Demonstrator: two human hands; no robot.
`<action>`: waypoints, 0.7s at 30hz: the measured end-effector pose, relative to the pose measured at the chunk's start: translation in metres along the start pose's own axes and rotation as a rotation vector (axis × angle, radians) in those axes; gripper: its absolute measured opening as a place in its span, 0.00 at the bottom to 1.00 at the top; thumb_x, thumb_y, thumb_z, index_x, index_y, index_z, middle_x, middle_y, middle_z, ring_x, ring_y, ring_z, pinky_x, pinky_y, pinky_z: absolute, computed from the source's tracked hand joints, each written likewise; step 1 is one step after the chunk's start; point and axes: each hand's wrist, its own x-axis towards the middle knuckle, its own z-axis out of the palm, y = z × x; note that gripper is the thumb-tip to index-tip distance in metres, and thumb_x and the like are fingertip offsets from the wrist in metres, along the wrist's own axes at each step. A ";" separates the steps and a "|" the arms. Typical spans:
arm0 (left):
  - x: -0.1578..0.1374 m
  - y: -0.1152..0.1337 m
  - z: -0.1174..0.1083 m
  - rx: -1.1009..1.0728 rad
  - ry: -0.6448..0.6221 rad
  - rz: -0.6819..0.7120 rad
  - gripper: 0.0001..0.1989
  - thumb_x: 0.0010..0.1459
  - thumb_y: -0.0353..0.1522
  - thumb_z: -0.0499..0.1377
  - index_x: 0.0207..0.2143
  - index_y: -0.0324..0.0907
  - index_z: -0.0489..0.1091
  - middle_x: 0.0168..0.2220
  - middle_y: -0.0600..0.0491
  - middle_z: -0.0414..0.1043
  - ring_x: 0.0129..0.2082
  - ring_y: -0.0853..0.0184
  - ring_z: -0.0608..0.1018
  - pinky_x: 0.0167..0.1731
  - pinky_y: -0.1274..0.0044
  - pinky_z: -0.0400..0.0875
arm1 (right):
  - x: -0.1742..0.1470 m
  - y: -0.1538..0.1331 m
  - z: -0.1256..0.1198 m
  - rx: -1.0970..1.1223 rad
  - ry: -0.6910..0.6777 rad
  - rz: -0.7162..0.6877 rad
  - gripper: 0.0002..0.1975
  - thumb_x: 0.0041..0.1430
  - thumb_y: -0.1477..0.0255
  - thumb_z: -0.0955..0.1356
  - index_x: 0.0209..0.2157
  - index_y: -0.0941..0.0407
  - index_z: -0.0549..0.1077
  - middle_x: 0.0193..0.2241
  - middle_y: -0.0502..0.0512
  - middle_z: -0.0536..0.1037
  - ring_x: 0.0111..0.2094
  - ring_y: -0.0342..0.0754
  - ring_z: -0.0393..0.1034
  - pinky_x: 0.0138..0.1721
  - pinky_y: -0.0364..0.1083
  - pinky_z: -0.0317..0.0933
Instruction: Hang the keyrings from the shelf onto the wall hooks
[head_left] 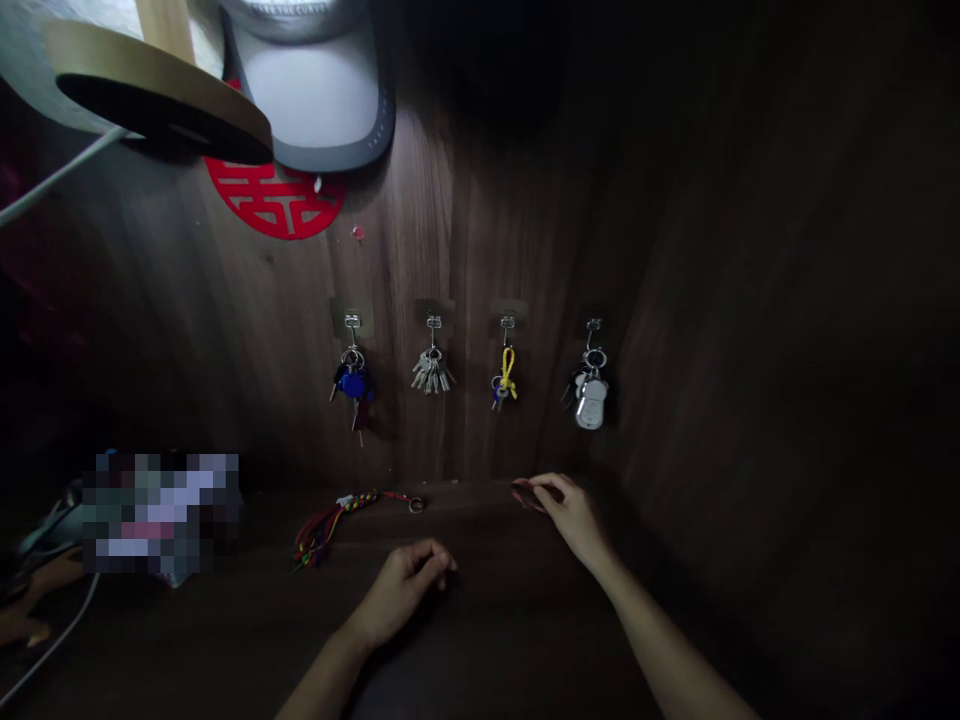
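Pinching a reddish object [523,491], possibly flat, at fingertips of right hand [574,512], left hand [409,580] loosely curled, apart

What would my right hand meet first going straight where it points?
Likely the wood-grain wall, with the small reddish item your right hand holds touching first; depth is unclear.

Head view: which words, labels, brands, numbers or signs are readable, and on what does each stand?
"THE CURVE": front of the grey cap; letters before it are unclear.
"TAKE": faint, on its brim edge; the rest too dim.
Red cut-out: Chinese character, partly covered, not fully readable.
Silver key fob: marks too small.
Red-brown object in the right hand: no text visible.
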 end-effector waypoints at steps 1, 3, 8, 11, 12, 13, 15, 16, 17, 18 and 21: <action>0.000 0.000 0.000 0.001 -0.001 -0.002 0.21 0.58 0.47 0.51 0.28 0.39 0.70 0.23 0.57 0.66 0.27 0.69 0.68 0.32 0.79 0.61 | -0.004 0.006 -0.002 -0.093 0.015 -0.012 0.11 0.53 0.67 0.62 0.30 0.53 0.75 0.31 0.55 0.76 0.35 0.51 0.71 0.39 0.49 0.63; 0.000 0.000 0.001 -0.003 -0.002 -0.014 0.21 0.57 0.48 0.51 0.28 0.40 0.70 0.23 0.57 0.66 0.27 0.69 0.68 0.32 0.79 0.61 | -0.014 0.017 -0.003 -0.315 0.049 -0.028 0.10 0.53 0.68 0.63 0.33 0.53 0.75 0.33 0.56 0.76 0.37 0.53 0.69 0.41 0.51 0.61; -0.001 0.004 0.001 0.007 0.002 -0.011 0.22 0.57 0.49 0.51 0.28 0.40 0.70 0.23 0.57 0.66 0.26 0.69 0.68 0.32 0.79 0.61 | -0.034 0.022 0.001 -0.676 0.006 -0.029 0.06 0.53 0.70 0.65 0.33 0.51 0.74 0.38 0.56 0.75 0.41 0.56 0.66 0.38 0.52 0.58; -0.001 0.004 0.001 0.031 0.006 -0.006 0.22 0.58 0.48 0.50 0.29 0.39 0.70 0.22 0.57 0.66 0.26 0.69 0.68 0.32 0.79 0.62 | -0.036 0.015 0.007 -0.637 -0.048 -0.098 0.06 0.56 0.71 0.64 0.28 0.51 0.72 0.35 0.55 0.75 0.40 0.54 0.66 0.38 0.51 0.58; -0.001 0.004 0.001 0.037 0.007 -0.004 0.22 0.58 0.48 0.50 0.29 0.39 0.70 0.22 0.57 0.66 0.27 0.69 0.68 0.32 0.79 0.62 | -0.036 0.012 0.010 -0.586 -0.070 -0.127 0.07 0.57 0.71 0.63 0.27 0.51 0.71 0.34 0.54 0.76 0.40 0.53 0.66 0.39 0.50 0.58; -0.001 0.004 0.001 0.040 0.004 -0.002 0.21 0.58 0.47 0.50 0.29 0.39 0.70 0.23 0.57 0.67 0.27 0.69 0.69 0.32 0.79 0.62 | -0.036 0.009 0.013 -0.520 -0.095 -0.146 0.07 0.57 0.70 0.63 0.28 0.51 0.71 0.34 0.54 0.76 0.40 0.53 0.66 0.40 0.50 0.58; -0.002 0.004 0.000 0.042 0.001 0.002 0.19 0.58 0.46 0.51 0.29 0.40 0.70 0.24 0.56 0.68 0.28 0.69 0.70 0.34 0.79 0.63 | -0.037 0.001 0.020 -0.355 -0.148 -0.147 0.07 0.58 0.69 0.62 0.29 0.51 0.71 0.36 0.54 0.76 0.40 0.52 0.67 0.43 0.51 0.58; -0.002 0.005 0.000 0.042 0.007 0.005 0.18 0.58 0.45 0.52 0.31 0.40 0.71 0.26 0.56 0.69 0.30 0.68 0.70 0.35 0.78 0.63 | -0.038 -0.005 0.024 -0.265 -0.181 -0.131 0.07 0.58 0.69 0.62 0.29 0.51 0.71 0.38 0.54 0.77 0.42 0.52 0.67 0.45 0.51 0.58; -0.002 0.006 -0.001 0.042 0.023 0.010 0.16 0.58 0.44 0.53 0.32 0.40 0.71 0.29 0.55 0.71 0.32 0.67 0.71 0.37 0.78 0.63 | -0.039 -0.011 0.027 -0.174 -0.218 -0.105 0.07 0.58 0.69 0.62 0.29 0.52 0.71 0.39 0.53 0.77 0.44 0.51 0.67 0.46 0.51 0.58; -0.003 0.008 -0.001 0.041 0.046 0.017 0.14 0.57 0.42 0.54 0.35 0.41 0.72 0.32 0.53 0.72 0.35 0.66 0.72 0.40 0.77 0.63 | -0.040 -0.018 0.030 -0.084 -0.261 -0.074 0.07 0.58 0.69 0.63 0.30 0.52 0.71 0.40 0.53 0.77 0.46 0.52 0.67 0.47 0.51 0.58; -0.004 0.010 -0.003 0.022 0.111 0.046 0.14 0.54 0.37 0.59 0.43 0.44 0.71 0.43 0.50 0.72 0.45 0.62 0.70 0.47 0.74 0.60 | -0.043 -0.043 0.034 0.144 -0.387 0.011 0.06 0.57 0.67 0.64 0.31 0.52 0.72 0.39 0.53 0.78 0.46 0.52 0.69 0.43 0.48 0.61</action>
